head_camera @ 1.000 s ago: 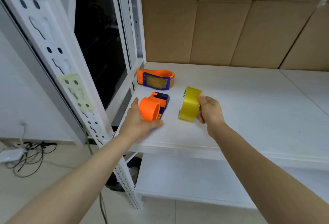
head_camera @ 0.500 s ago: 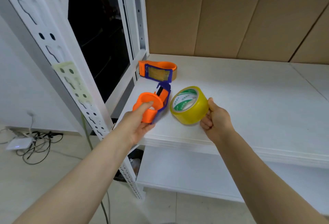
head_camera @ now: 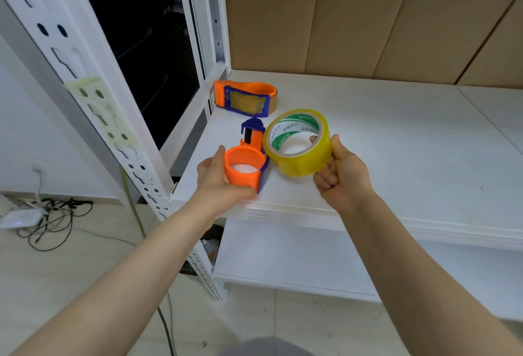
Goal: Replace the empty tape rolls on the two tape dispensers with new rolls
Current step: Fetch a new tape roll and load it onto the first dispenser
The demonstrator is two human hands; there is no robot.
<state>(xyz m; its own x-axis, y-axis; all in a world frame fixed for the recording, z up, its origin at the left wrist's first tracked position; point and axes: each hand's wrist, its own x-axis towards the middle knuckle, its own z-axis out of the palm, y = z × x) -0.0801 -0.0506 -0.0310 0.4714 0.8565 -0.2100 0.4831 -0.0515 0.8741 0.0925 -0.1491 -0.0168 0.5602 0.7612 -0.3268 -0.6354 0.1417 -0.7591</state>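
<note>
My left hand (head_camera: 216, 179) grips an orange and blue tape dispenser (head_camera: 246, 164) near the shelf's front left corner. Its bare orange hub faces up with no roll on it. My right hand (head_camera: 341, 176) holds a yellow tape roll (head_camera: 298, 143) with a green and white core, tilted, its edge right beside the hub. One finger shows through the roll's hole. A second orange and blue tape dispenser (head_camera: 244, 98) lies farther back on the shelf with a tape roll in it.
The white shelf board (head_camera: 396, 140) stretches to the right, with brown cardboard (head_camera: 353, 16) behind it. A white perforated upright (head_camera: 93, 101) stands at the left. A lower shelf (head_camera: 283, 256) sits underneath. Cables and a white box (head_camera: 21, 218) lie on the floor at left.
My left hand has turned the dispenser so its hub faces up. My right hand has tilted the yellow roll from on edge towards flat and brought it against the hub.
</note>
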